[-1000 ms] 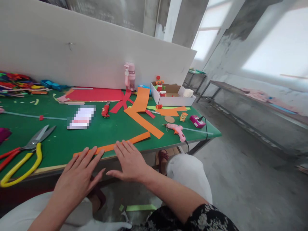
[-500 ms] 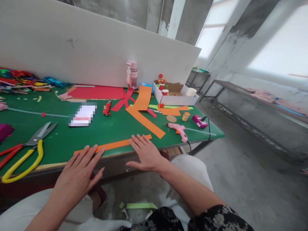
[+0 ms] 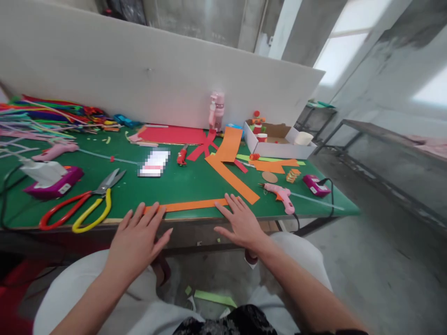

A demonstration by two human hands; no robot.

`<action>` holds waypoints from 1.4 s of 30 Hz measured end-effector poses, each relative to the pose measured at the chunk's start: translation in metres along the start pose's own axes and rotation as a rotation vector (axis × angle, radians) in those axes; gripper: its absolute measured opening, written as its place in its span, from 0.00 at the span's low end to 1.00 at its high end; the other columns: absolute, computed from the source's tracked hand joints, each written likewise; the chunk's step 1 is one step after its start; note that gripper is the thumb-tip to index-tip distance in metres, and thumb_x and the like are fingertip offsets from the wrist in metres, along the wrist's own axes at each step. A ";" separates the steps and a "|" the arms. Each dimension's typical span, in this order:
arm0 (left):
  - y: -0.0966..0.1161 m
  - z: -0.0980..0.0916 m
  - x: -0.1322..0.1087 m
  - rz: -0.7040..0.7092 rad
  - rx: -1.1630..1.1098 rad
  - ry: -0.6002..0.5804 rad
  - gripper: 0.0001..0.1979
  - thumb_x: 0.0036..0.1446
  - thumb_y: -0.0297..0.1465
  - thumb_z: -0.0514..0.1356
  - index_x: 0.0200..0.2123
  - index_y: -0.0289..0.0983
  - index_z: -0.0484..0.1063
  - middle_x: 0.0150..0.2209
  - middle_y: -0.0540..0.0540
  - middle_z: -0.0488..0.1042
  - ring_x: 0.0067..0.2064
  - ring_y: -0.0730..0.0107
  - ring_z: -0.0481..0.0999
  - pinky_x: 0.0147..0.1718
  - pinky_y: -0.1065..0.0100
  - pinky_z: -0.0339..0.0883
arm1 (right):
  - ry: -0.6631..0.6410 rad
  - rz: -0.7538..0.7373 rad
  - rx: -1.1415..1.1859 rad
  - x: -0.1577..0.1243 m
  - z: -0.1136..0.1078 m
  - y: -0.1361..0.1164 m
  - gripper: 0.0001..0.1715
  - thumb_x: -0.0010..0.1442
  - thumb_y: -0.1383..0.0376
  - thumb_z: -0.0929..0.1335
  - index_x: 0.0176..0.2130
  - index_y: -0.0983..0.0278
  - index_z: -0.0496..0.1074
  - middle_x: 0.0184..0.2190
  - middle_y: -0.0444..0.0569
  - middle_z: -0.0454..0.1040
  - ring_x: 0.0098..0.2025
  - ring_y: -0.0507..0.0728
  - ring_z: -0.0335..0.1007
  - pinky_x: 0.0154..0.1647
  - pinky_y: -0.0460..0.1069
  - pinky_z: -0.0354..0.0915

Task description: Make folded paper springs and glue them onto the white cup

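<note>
An orange paper strip (image 3: 192,205) lies flat along the near edge of the green table. My left hand (image 3: 138,237) is open, its fingertips resting on the strip's left end. At the other end, the fingers of my right hand (image 3: 240,221) are spread over the strip, the thumb held apart below. A wider bent orange paper piece (image 3: 232,179) lies just beyond my right hand. Scissors (image 3: 101,190) with one red and one yellow handle rest partly open to the left of my left hand. A pink glue gun (image 3: 281,195) lies to the right.
Purple power boxes (image 3: 316,185) stand at both sides, with cords. A phone (image 3: 154,163), red utility knife (image 3: 182,156), red sheet (image 3: 174,135), pink bottle (image 3: 217,111) and white box (image 3: 279,149) lie farther back. Colourful pipe cleaners (image 3: 52,111) are heaped at left. A white board (image 3: 167,79) stands behind.
The view has turned left, so the table's things appear farther right and the left power box has come into sight. Both hands stay flat on the orange strip.
</note>
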State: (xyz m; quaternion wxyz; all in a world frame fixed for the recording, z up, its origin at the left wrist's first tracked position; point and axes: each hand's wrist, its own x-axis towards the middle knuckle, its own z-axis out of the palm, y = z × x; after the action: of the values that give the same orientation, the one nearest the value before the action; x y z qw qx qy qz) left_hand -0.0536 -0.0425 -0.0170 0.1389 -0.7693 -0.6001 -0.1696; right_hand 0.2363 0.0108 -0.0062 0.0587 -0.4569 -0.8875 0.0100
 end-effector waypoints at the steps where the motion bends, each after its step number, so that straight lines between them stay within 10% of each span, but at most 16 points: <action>1: 0.012 -0.004 0.008 -0.005 0.000 -0.011 0.28 0.65 0.37 0.47 0.62 0.32 0.67 0.64 0.34 0.69 0.67 0.41 0.63 0.63 0.41 0.55 | 0.009 -0.003 -0.006 0.000 0.000 0.000 0.43 0.65 0.41 0.63 0.69 0.62 0.60 0.71 0.64 0.54 0.72 0.70 0.48 0.70 0.65 0.51; 9: 0.104 0.015 0.068 0.220 -0.100 -0.415 0.36 0.64 0.39 0.49 0.70 0.24 0.50 0.71 0.31 0.51 0.73 0.50 0.50 0.68 0.51 0.47 | 0.074 -0.041 -0.062 0.001 0.007 0.005 0.39 0.62 0.53 0.68 0.67 0.63 0.63 0.69 0.66 0.56 0.70 0.71 0.53 0.68 0.65 0.53; 24: -0.020 0.010 -0.014 0.015 0.106 -0.119 0.38 0.67 0.50 0.43 0.66 0.25 0.60 0.67 0.31 0.62 0.69 0.49 0.61 0.66 0.51 0.53 | 0.072 -0.011 -0.076 0.003 0.011 0.006 0.42 0.60 0.52 0.69 0.69 0.58 0.61 0.71 0.59 0.54 0.71 0.70 0.52 0.69 0.65 0.52; 38: -0.029 0.002 -0.024 -0.021 0.057 -0.088 0.35 0.68 0.48 0.44 0.67 0.30 0.59 0.66 0.32 0.64 0.68 0.48 0.62 0.66 0.44 0.50 | 0.108 0.037 -0.051 0.006 -0.007 -0.007 0.37 0.63 0.47 0.65 0.64 0.63 0.69 0.66 0.63 0.64 0.69 0.72 0.56 0.70 0.69 0.47; 42: -0.027 0.005 -0.014 0.017 0.049 -0.102 0.35 0.68 0.49 0.43 0.68 0.33 0.59 0.67 0.34 0.63 0.69 0.49 0.60 0.67 0.43 0.48 | 0.157 -0.158 0.047 0.025 -0.019 -0.037 0.45 0.63 0.44 0.64 0.69 0.67 0.60 0.71 0.59 0.54 0.73 0.70 0.44 0.72 0.69 0.40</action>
State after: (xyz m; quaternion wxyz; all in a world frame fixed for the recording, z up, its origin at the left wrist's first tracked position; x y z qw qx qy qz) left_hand -0.0828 -0.0460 -0.0272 0.1285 -0.7783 -0.6039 -0.1142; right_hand 0.1942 0.0089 0.0181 0.1392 -0.3833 -0.9130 -0.0096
